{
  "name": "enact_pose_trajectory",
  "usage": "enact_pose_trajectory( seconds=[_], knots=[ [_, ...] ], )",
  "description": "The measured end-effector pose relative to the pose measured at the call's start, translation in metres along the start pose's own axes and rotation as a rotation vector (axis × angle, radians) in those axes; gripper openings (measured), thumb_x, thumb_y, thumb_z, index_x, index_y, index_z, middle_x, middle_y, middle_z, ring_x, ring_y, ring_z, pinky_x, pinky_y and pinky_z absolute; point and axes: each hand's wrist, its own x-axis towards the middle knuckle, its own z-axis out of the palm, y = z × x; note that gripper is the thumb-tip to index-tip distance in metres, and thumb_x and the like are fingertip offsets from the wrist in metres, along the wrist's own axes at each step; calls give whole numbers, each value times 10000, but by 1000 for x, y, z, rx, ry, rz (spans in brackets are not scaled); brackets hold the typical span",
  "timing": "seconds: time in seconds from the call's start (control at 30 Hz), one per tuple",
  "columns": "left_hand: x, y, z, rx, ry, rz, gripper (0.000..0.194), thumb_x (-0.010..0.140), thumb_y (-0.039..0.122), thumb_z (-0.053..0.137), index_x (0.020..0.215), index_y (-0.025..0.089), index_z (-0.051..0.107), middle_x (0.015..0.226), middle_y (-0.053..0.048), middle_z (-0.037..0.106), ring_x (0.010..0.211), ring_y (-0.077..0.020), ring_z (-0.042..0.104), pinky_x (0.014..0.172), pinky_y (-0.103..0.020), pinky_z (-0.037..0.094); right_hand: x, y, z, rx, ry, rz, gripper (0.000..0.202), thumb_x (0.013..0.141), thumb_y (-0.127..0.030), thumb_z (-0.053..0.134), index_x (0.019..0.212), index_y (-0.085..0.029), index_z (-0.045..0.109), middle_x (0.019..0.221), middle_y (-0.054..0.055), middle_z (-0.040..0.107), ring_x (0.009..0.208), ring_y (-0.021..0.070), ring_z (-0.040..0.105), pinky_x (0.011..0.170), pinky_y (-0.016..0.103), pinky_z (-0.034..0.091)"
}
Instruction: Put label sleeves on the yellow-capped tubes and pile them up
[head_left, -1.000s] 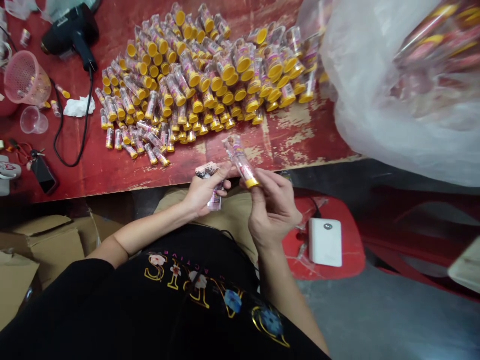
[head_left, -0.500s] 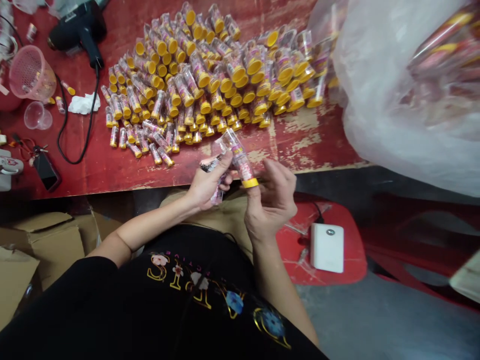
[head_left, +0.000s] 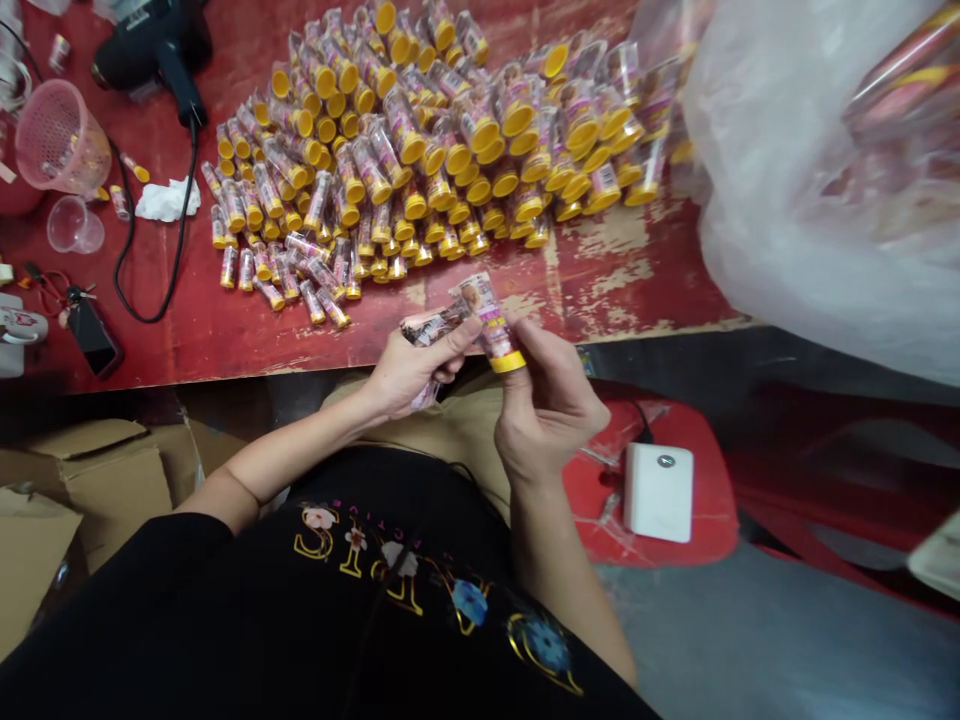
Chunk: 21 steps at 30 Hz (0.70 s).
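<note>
My right hand [head_left: 553, 410] pinches a small clear tube [head_left: 489, 318] with a printed wrap near its yellow cap, which points down toward me. Closed around a bunch of printed plastic sleeves [head_left: 435, 326] is my left hand [head_left: 416, 368], its thumb against the upper side of the tube. Part of the bunch is hidden by the fingers. Beyond both hands, a large pile of similar yellow-capped tubes [head_left: 409, 205] covers the red table [head_left: 375, 340].
A heat gun [head_left: 154, 55] with a black cord lies at the far left, near a pink basket [head_left: 60, 140], a clear cup [head_left: 75, 228] and a phone [head_left: 94, 335]. A big plastic bag [head_left: 780, 200] bulges at right. A white box [head_left: 658, 492] sits on a red stool [head_left: 709, 520].
My right fingers have closed in on the tube near its cap. The tube has shifted slightly right, and its printed wrap now reaches closer to its far end.
</note>
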Motion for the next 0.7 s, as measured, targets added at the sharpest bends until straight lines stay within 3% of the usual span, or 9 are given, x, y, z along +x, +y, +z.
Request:
enact_pose_trajectory(
  seconds=[0.13,0.37,0.57,0.63,0.7],
  knots=[
    [-9,-9,3,-15,69,54,498,665,505,912,765,152,575,578,71,521,495,-26,429,455,-173,295,3,-6,12,17,202,62,149,883,-249,762,1024,-256,810,954,36,754,904,186,728,881,387,625],
    [-18,-8,2,-113,100,37,572,555,508,963,798,157,582,572,83,509,502,-31,412,456,-183,273,4,-7,26,108,293,64,82,798,-178,822,866,-220,802,818,18,724,773,160,679,735,329,578],
    [-23,-7,-11,-104,139,46,563,577,515,953,780,153,573,618,68,525,520,-28,436,461,-182,291,0,-5,39,110,218,44,73,812,-187,810,878,-215,799,827,28,721,781,169,684,733,335,577],
    [-27,-5,-26,-102,182,63,574,572,528,949,803,151,584,649,60,541,524,-27,441,458,-178,283,-1,-7,42,100,89,74,96,827,-232,807,921,-215,795,902,46,728,851,183,703,772,350,597],
    [-30,3,-55,-41,328,104,563,582,527,943,828,155,599,666,56,547,526,-36,451,458,-182,280,-2,-7,42,68,-47,114,144,848,-277,793,977,-212,791,1008,69,727,946,195,714,818,357,611]
  ],
)
